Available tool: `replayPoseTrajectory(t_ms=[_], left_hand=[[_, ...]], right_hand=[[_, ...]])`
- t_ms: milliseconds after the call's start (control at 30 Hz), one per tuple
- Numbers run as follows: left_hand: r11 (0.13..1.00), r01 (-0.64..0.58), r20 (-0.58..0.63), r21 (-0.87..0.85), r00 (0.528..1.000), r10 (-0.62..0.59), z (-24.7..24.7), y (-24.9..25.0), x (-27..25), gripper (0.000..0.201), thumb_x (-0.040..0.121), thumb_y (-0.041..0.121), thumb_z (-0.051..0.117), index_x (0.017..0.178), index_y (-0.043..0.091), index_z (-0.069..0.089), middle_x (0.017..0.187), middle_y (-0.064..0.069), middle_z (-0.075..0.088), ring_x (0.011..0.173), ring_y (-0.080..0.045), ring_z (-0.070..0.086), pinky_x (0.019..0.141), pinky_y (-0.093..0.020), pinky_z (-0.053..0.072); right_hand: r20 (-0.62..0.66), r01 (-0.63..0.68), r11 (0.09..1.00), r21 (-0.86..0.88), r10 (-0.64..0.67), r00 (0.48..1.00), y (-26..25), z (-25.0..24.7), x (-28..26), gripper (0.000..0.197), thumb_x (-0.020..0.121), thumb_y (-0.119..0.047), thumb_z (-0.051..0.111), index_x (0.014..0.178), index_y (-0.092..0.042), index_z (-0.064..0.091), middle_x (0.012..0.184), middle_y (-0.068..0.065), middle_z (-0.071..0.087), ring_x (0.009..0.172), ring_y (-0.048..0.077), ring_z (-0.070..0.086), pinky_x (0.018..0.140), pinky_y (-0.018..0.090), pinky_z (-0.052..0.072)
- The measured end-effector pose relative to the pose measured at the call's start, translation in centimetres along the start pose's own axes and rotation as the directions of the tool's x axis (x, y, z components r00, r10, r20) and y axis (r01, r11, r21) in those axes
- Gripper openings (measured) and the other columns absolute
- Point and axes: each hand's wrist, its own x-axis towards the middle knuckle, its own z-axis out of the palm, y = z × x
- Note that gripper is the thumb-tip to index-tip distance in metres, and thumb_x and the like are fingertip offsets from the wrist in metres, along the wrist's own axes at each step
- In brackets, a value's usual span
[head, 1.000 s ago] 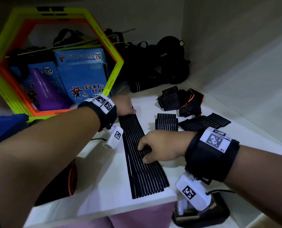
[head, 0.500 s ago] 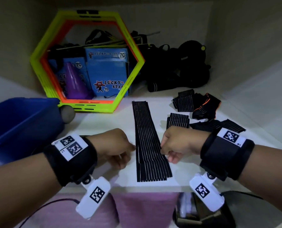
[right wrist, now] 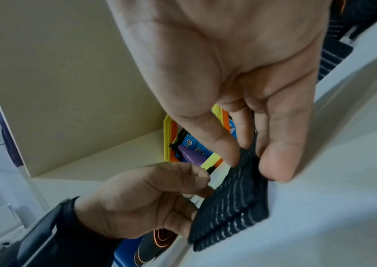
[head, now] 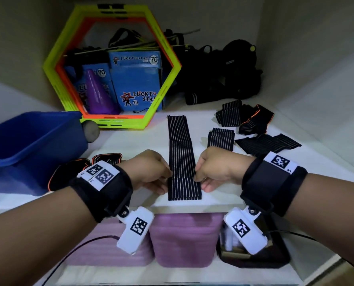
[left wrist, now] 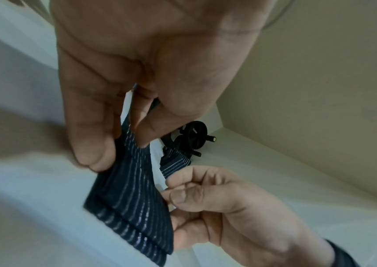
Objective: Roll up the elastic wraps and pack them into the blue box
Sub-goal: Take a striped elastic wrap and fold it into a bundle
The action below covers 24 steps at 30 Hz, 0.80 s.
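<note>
A long black elastic wrap [head: 181, 153] with thin white stripes lies flat on the white shelf, running from the back to the front edge. My left hand [head: 166, 178] pinches its left edge near the front end, and my right hand [head: 198, 179] pinches the right edge opposite. In the left wrist view the thumb and fingers [left wrist: 91, 144] nip the wrap [left wrist: 132, 198]; the right wrist view shows the same pinch on the wrap [right wrist: 233, 202], whose near end looks doubled. The blue box [head: 33, 139] stands at the left of the shelf.
More wraps lie to the right: a folded one [head: 221, 137], another folded one [head: 229, 112], an orange-trimmed one [head: 254, 120] and a flat one [head: 269, 143]. Orange-trimmed black pieces [head: 68, 174] lie by the box. Hexagon rings [head: 54, 65], blue cartons and black gear fill the back. Purple bins [head: 182, 238] sit below.
My left hand came back from the wrap's far end to its near end. My right hand lifted off the wrap's top, and both now pinch the side edges.
</note>
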Motion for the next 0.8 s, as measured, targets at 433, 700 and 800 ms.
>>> replayPoseTrajectory(t_ms=[433,700,800], left_hand=[[0.44,-0.55,0.158,0.71,0.732,0.662,1.2,-5.5,-2.3,0.061,0.071,0.048,0.083,0.123,0.022,0.064,0.115,0.005,0.065,0.104,-0.015,0.059,0.086,-0.019,0.041],[0.701,-0.548,-0.176,0.456,0.717,0.674,2.8,-8.4,-4.0,0.029,0.084,0.028,0.078,0.111,0.029,0.069,0.101,0.011,0.069,0.096,0.002,0.062,0.087,-0.015,0.048],[0.797,-0.511,-0.272,0.323,0.756,0.595,3.2,-8.3,-4.4,0.018,0.09,0.026,0.071,0.107,0.026,0.069,0.095,0.011,0.073,0.091,0.002,0.065,0.083,-0.017,0.05]], right_hand=[[0.013,0.388,0.563,-0.73,-0.556,0.831,3.6,3.9,-3.4,0.055,0.076,-0.027,0.075,0.127,-0.022,0.056,0.118,-0.005,0.054,0.104,0.018,0.055,0.088,0.029,0.046],[-0.234,0.437,0.755,-0.488,-0.596,0.768,5.6,5.6,-3.6,0.026,0.089,-0.03,0.07,0.114,-0.026,0.071,0.106,-0.007,0.064,0.102,0.015,0.057,0.091,0.03,0.046],[-0.32,0.425,0.824,-0.375,-0.546,0.775,5.8,6.0,-3.7,0.023,0.093,-0.032,0.066,0.114,-0.024,0.07,0.104,-0.009,0.068,0.101,0.01,0.059,0.088,0.025,0.046]])
